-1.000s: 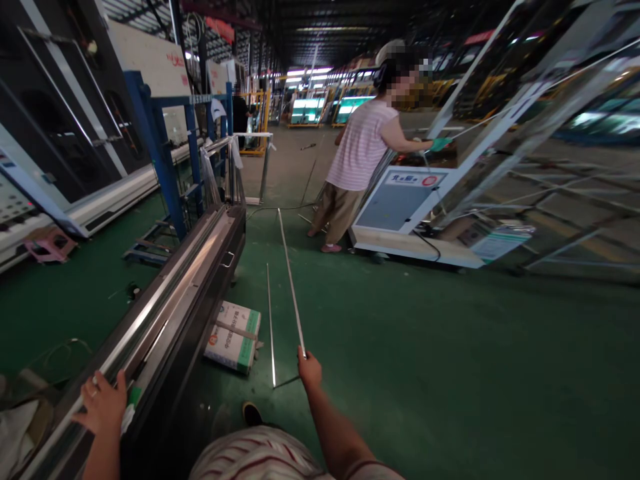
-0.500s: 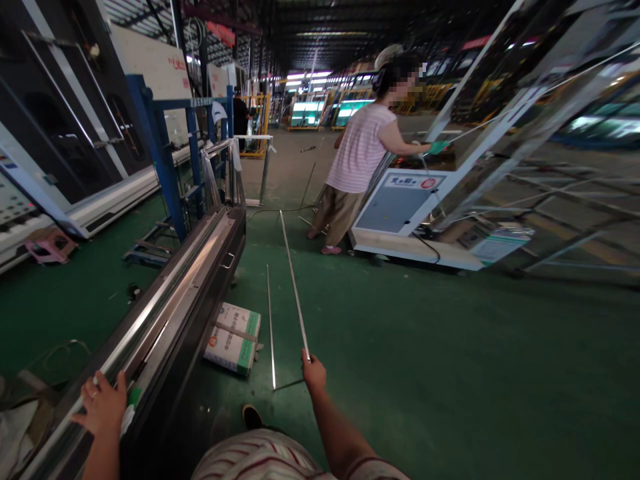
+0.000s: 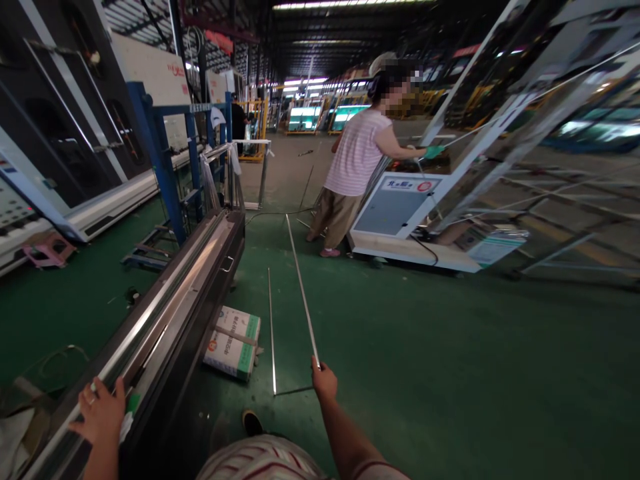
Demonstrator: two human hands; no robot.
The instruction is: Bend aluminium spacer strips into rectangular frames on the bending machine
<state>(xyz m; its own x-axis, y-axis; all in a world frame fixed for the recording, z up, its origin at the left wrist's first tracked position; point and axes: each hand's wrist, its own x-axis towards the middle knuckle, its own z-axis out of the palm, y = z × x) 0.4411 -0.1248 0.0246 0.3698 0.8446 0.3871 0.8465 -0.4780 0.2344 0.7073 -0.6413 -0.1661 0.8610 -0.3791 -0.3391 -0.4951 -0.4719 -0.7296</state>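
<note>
My right hand [image 3: 324, 381] is closed around the near end of a long, thin, silvery metal bar [image 3: 301, 287], which slants forward above the green floor. To its left runs a second thin metal bar [image 3: 271, 333]. A dark, narrow piece [image 3: 294, 391] spans from that bar's near end toward my right hand; whether all three form one frame I cannot tell. My left hand [image 3: 103, 415], a ring on one finger, has its fingers spread over the metal rails of a long, dark bench [image 3: 187, 303]. Beside the left thumb are a green patch and some white material.
A white-and-green carton [image 3: 234, 343] lies on the floor against the bench. Ahead, a person in a striped shirt [image 3: 354, 153] with a green glove works at a white-and-blue machine [image 3: 405, 207]. A blue rack [image 3: 170, 160] and a pink stool [image 3: 49, 250] stand left.
My right hand and its bar have shifted slightly right and toward me. My left hand stays on the bench rails, fingers spread. The view has tilted a little.
</note>
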